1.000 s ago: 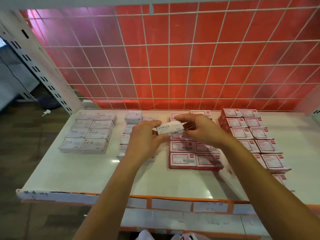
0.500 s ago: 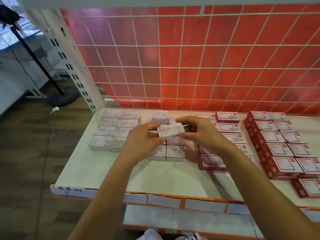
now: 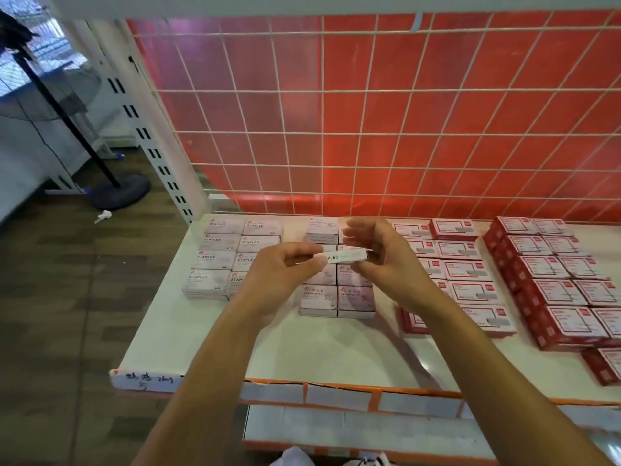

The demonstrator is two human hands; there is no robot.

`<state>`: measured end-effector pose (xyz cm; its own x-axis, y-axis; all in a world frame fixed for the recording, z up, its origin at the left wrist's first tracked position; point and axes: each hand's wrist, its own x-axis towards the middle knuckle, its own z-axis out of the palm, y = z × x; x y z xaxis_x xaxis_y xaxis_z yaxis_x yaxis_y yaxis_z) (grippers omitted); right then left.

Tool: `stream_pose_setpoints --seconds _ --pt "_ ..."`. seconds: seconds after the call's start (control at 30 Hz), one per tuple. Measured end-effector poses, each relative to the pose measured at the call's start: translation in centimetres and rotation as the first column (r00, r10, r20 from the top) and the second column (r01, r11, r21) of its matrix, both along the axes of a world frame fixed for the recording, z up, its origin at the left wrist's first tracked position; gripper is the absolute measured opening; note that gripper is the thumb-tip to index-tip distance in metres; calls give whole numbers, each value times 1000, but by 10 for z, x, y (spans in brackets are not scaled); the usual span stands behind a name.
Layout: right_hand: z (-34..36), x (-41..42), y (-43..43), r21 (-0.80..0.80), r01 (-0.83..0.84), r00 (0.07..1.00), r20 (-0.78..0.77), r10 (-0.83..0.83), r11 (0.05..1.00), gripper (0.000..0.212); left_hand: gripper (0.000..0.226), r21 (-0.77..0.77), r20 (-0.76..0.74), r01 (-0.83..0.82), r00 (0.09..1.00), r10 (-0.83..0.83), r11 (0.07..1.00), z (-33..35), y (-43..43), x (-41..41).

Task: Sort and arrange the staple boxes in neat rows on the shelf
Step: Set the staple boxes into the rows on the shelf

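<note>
A white shelf (image 3: 336, 351) stands in front of a wire grid (image 3: 322, 90) and a red tiled wall (image 3: 420, 129). Above the shelf centre, the left hand (image 3: 279, 274) pinches the left end of one white staple box (image 3: 346, 256) between thumb and fingertips. The right hand (image 3: 386, 260) holds the right end with curled fingers. The box is clear of the shelf, with its long axis running left to right between the hands and its narrow printed side facing the camera. Directly beneath lie the paper clip boxes (image 3: 336, 299). The block of matching staple boxes (image 3: 232, 257) lies to the left, nearer the left hand; the red boxes (image 3: 470, 280) lie to the right. Judgement: the placement travels leftward, so the left hand is better placed to carry the box there, with its label turned upward to match that block.
</note>
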<state>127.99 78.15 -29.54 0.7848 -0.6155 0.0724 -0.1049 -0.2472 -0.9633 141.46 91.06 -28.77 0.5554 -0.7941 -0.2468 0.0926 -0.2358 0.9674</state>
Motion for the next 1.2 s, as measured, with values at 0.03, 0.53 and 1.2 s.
stream_pose_setpoints --seconds 0.03,0.53,1.2 --pt "0 -1 -1 19 5 1000 -20 -5 1000 49 21 -11 14 -4 1000 4 1000 -1 0 0" --pt "3 -9 -9 152 54 996 -79 -42 987 45 41 -125 -12 -49 999 48 991 -6 -11 -2" --pt "5 -3 -32 -332 41 946 -292 -145 942 47 53 54 317 -35 948 16 998 -11 -27 -5"
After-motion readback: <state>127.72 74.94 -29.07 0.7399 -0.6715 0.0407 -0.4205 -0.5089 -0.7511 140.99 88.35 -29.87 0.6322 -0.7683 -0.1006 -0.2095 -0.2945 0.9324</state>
